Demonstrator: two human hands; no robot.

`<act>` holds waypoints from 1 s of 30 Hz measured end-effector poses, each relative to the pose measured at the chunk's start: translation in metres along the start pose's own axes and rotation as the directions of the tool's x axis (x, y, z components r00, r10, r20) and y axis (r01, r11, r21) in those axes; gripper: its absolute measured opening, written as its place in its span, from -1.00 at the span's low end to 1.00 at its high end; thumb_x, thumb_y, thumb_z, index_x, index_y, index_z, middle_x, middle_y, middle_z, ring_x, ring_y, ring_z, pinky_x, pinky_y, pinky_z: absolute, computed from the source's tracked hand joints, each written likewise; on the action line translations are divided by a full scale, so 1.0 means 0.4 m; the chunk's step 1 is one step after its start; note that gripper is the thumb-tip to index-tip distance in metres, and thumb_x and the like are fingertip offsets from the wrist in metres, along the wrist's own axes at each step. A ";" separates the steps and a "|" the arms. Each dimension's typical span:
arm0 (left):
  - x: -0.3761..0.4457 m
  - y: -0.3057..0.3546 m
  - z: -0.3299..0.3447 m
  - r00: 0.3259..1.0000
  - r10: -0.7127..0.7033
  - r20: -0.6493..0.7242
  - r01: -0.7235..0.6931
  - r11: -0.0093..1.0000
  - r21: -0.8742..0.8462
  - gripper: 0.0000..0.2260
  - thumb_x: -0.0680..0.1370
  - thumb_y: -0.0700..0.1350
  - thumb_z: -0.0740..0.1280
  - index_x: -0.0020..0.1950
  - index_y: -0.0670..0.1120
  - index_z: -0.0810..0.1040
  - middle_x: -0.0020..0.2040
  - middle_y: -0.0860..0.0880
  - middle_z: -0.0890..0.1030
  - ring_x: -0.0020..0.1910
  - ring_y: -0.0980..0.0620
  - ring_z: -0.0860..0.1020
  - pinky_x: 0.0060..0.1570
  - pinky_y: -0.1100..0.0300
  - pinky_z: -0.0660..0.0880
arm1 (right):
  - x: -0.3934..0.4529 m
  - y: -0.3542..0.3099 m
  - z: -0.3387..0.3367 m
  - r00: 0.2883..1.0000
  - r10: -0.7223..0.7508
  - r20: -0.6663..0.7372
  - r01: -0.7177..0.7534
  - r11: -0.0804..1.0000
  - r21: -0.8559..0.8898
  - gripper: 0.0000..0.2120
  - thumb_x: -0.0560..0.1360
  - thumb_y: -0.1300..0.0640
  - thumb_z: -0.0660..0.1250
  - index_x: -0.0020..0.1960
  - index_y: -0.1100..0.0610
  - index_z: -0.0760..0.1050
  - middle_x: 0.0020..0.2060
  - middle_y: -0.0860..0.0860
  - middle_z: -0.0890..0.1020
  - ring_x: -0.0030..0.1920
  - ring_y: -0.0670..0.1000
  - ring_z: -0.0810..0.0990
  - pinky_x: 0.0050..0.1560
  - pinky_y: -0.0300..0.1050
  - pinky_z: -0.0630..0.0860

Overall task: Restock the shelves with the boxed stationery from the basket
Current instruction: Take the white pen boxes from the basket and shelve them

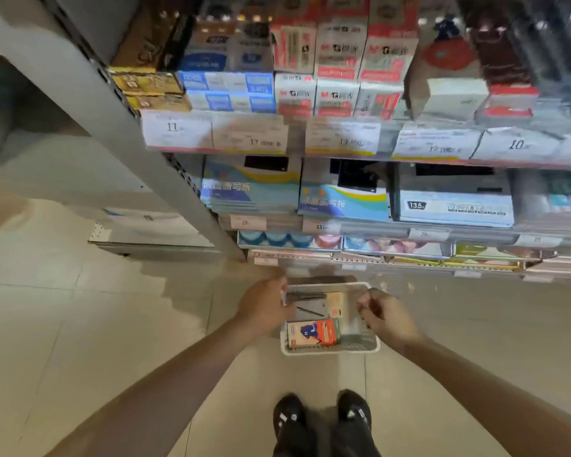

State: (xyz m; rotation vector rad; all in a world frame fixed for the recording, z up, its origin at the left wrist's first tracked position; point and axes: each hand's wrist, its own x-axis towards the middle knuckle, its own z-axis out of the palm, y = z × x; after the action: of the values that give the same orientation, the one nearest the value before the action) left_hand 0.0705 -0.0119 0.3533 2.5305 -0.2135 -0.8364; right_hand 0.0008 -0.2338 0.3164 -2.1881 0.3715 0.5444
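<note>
**Figure: Hands at the basket, box selection**

You are standing over the white slatted plastic basket [330, 349] on the floor below the shelves [343, 136]. Your left hand [264, 308] is pinching a small white-edged dark box [302, 296] at the basket's far-left corner, its long axis running left-right. Your right hand [384, 315] is curling at the right rim; whether it is gripping anything cannot be told. The orange-and-blue box [314, 333] is lying flat between your hands, also pointing left-right, slightly nearer your left.

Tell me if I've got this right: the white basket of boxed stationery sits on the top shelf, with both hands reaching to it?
Not quite. The head view shows the white basket on the floor below the shelves, not on one. Both the left hand and right hand do reach to it.
</note>
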 end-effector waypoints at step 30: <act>0.701 -0.449 0.859 0.979 0.141 0.148 -0.189 0.900 0.393 -0.60 0.47 -0.10 0.34 0.30 -0.10 0.40 0.26 -0.06 0.46 0.29 -0.07 0.38 0.30 0.05 0.32 | 0.719 0.743 0.622 0.925 0.322 0.201 -0.379 0.819 0.430 -0.65 0.54 0.28 0.24 0.32 0.22 0.40 0.12 0.14 0.55 0.02 0.04 0.51 -0.11 -0.21 0.48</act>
State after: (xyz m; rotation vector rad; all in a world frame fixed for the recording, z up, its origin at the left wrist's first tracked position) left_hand 0.0911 -0.0639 -0.1219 2.7893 -0.6983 -0.9519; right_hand 0.0554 -0.2418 -0.1633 -1.6196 0.7690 0.7033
